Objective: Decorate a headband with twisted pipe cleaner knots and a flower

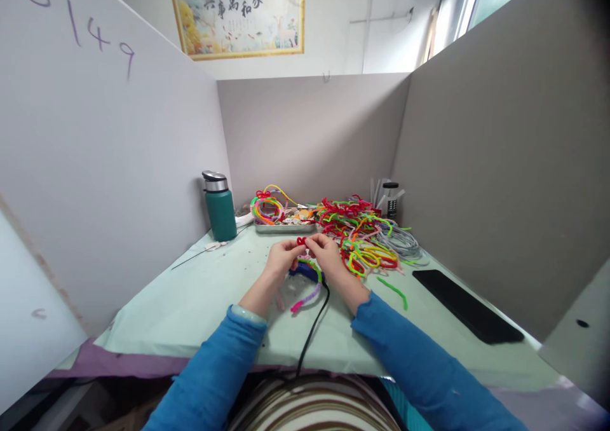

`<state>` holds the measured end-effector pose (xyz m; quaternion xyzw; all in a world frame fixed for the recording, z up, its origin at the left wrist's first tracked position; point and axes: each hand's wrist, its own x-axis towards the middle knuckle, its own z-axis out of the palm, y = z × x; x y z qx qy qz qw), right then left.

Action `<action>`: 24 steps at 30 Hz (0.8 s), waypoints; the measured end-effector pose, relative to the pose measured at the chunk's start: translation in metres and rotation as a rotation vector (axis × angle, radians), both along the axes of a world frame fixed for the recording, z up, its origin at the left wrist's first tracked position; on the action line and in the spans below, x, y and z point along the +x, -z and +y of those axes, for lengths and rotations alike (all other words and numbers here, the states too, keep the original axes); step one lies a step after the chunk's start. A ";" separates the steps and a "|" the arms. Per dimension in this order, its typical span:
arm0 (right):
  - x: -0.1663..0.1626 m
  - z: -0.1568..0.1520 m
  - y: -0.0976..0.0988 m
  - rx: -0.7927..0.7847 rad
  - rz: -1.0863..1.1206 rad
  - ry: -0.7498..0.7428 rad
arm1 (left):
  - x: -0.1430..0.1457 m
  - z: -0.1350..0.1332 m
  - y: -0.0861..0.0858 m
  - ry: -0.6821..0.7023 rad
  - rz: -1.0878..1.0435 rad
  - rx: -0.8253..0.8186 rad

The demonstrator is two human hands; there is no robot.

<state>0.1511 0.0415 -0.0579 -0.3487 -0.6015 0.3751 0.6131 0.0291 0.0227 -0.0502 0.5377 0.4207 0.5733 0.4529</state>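
Note:
Pinched between my left hand [283,257] and my right hand [325,253] is a red pipe cleaner [301,241] bent into small loops. The fingertips of both hands almost meet around it, above the middle of the table. Just below them lies a curved multicoloured pipe cleaner piece [312,297], green, lilac and pink along its length. A dark blue tool [307,270] with a black cord [312,332] rests under my hands, partly hidden by them. What kind of tool it is I cannot make out.
A metal tray [286,229] with small pieces and coiled pipe cleaners [267,208] stands behind my hands. Right of it is a heap of pipe cleaners [352,221]. A green bottle [220,212] stands left; a black slab [467,305] and green pipe cleaner [393,292] lie right. Partition walls [314,138] enclose the table.

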 end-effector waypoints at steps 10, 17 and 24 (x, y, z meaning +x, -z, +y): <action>0.005 0.006 0.003 0.078 -0.129 0.076 | -0.007 0.006 0.001 0.019 -0.045 -0.032; 0.003 0.004 0.004 0.030 -0.168 0.018 | -0.009 0.009 0.003 0.001 -0.106 -0.063; 0.002 0.004 0.005 0.015 -0.178 0.024 | -0.009 0.007 0.000 -0.015 -0.097 -0.047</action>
